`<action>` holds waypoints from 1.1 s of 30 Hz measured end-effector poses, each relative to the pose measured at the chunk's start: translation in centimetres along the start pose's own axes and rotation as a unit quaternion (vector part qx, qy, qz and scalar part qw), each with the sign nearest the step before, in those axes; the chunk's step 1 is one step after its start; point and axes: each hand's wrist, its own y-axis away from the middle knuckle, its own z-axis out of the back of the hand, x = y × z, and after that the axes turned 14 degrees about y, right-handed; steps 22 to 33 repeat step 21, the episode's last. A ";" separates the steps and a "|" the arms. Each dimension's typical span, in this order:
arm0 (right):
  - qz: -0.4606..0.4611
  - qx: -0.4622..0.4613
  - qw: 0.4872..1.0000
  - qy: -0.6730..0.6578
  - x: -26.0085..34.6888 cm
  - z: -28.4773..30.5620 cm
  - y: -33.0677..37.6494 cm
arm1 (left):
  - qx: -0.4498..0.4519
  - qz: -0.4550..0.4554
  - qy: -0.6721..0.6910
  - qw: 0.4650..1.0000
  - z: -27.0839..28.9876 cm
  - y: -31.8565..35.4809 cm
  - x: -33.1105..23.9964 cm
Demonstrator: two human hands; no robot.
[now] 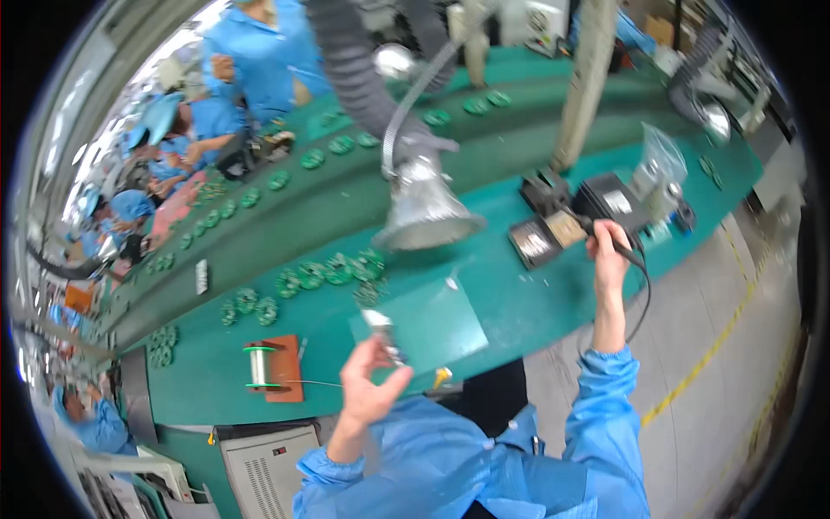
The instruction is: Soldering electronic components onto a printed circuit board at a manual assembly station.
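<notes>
My left hand (pixel 370 389) holds a small metallic part (pixel 383 333) up above the front edge of the green bench, over a darker green mat (pixel 437 324). My right hand (pixel 609 251) is stretched out to the right and grips the black handle of a soldering iron (pixel 616 243), whose cable (pixel 644 298) loops down below the wrist. The iron is close to a black stand with a sponge tray (pixel 546 229) and a black station box (pixel 616 203). Both forearms wear blue sleeves.
A fume hood on a flexible hose (pixel 424 203) hangs over the bench middle. Several round green parts (pixel 333 272) lie on the conveyor belt. A solder spool on an orange holder (pixel 270 368) stands at left. People in blue coats work at far left and behind.
</notes>
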 end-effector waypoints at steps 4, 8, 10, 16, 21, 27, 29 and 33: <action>-0.089 0.069 0.994 -0.019 -0.4 -1.2 -1.0 | 0.105 -0.060 -0.204 0.972 -0.8 -0.7 -0.5; -0.162 0.115 0.976 -0.089 -0.8 -3.3 -1.4 | 0.131 -0.115 -0.296 0.939 -0.9 -1.2 0.6; -0.162 0.123 0.974 -0.095 -1.2 -3.6 -1.9 | 0.133 -0.116 -0.309 0.935 -1.0 -1.7 0.7; -0.141 0.091 0.979 -0.117 -2.0 -4.1 -2.2 | 0.168 -0.128 -0.344 0.915 -0.9 -3.2 3.1; -0.097 0.110 0.987 -0.066 -2.5 -4.3 -2.5 | 0.158 -0.168 -0.334 0.914 -0.5 -3.5 4.9; -0.097 0.110 0.987 -0.066 -2.5 -4.3 -2.5 | 0.158 -0.168 -0.334 0.914 -0.5 -3.5 4.9; -0.097 0.110 0.987 -0.066 -2.5 -4.3 -2.5 | 0.158 -0.168 -0.334 0.914 -0.5 -3.5 4.9; -0.097 0.110 0.987 -0.066 -2.5 -4.3 -2.5 | 0.158 -0.168 -0.334 0.914 -0.5 -3.5 4.9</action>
